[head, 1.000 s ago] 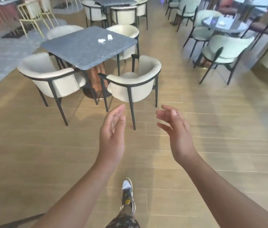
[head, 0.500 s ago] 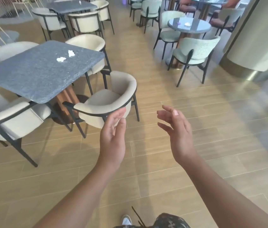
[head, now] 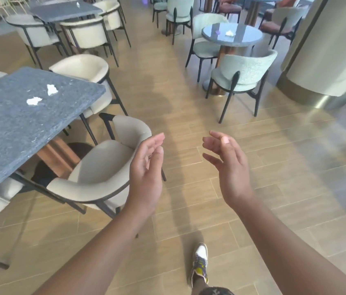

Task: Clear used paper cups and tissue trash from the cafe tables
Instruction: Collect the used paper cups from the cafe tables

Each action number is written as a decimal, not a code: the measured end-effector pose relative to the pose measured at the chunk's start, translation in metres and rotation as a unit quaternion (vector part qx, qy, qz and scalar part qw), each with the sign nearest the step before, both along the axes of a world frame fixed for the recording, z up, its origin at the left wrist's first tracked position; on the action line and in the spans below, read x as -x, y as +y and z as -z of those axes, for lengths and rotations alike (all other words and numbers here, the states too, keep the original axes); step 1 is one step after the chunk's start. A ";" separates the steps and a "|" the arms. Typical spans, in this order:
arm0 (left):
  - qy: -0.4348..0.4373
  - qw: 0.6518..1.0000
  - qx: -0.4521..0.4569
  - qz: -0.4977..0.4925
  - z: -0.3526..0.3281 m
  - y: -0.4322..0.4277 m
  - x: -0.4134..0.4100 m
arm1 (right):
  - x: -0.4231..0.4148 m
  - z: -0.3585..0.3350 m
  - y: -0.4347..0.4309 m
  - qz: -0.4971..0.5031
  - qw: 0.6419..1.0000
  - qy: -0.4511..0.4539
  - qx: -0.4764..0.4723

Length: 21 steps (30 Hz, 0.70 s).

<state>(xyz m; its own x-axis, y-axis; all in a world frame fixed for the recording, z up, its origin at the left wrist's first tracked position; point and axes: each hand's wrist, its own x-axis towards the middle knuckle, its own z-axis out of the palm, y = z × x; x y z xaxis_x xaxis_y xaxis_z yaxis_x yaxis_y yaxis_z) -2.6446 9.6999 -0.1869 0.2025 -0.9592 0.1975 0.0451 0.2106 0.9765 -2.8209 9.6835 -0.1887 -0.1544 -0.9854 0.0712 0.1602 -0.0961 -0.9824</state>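
Left hand (head: pixel 146 167) and right hand (head: pixel 229 165) hover, fingers loosely spread, holding nothing

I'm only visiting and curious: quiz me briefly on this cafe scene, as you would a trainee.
1. True or false: the left hand holds a tissue.
2. How many tissue scraps lie on the nearest square grey table?
3. The white tissue near the small purple thing lies on a table that is: A round, B square, C triangular.
Key: 1 false, it is empty; 2 two; 3 A.
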 end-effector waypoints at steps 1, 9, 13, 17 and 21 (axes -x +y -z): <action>0.000 1.000 -0.003 0.001 -0.002 -0.022 0.009 | 0.010 -0.004 -0.024 -0.002 1.000 0.002 -0.002; 0.007 1.000 0.002 -0.025 -0.011 -0.186 0.061 | 0.061 -0.022 -0.196 -0.020 1.000 0.008 0.003; 0.022 0.999 0.009 -0.037 -0.012 -0.271 0.068 | 0.067 -0.021 -0.282 -0.027 1.000 0.007 0.001; 0.021 0.999 0.015 -0.038 -0.008 -0.365 0.062 | 0.062 -0.015 -0.378 -0.036 0.999 -0.001 0.001; 0.024 0.999 0.017 -0.041 -0.010 -0.468 0.051 | 0.049 -0.013 -0.483 -0.039 0.999 -0.005 0.006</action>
<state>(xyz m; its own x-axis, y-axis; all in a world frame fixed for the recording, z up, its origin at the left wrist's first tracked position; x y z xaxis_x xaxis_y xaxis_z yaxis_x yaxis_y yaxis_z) -2.6953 9.2318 -0.1764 0.2904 -0.9319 0.2173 0.0729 0.2480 0.9660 -2.8697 9.2001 -0.1754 -0.0771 -0.9937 0.0809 0.1781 -0.0936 -0.9796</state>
